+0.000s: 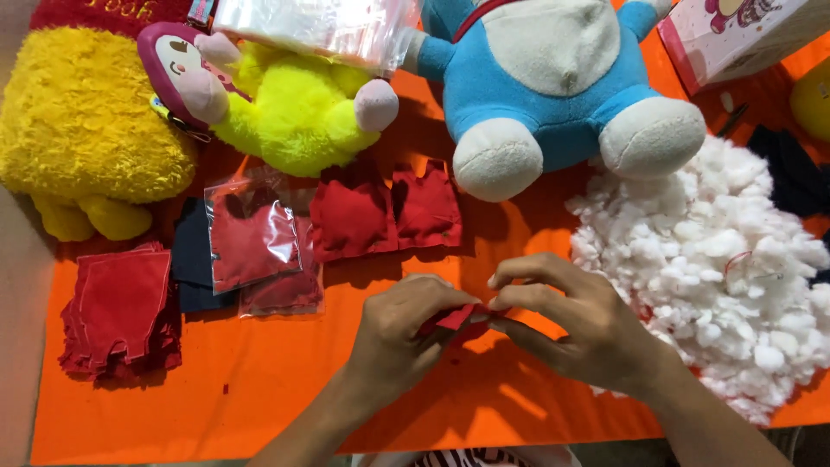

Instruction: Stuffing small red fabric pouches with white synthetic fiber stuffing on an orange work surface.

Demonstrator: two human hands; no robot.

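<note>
pinching a small red fabric piece [456,318] between left hand [399,339] and right hand [577,327], fingers closed tight, near white stuffing pile [718,259] on the right for easy reach.

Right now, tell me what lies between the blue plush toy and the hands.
Head view: bare orange cloth only, between the blue plush toy and both hands, left, right.

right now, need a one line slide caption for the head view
Both hands, left hand and right hand, pinch a small red fabric piece over an orange table cover, beside white stuffing.
</note>
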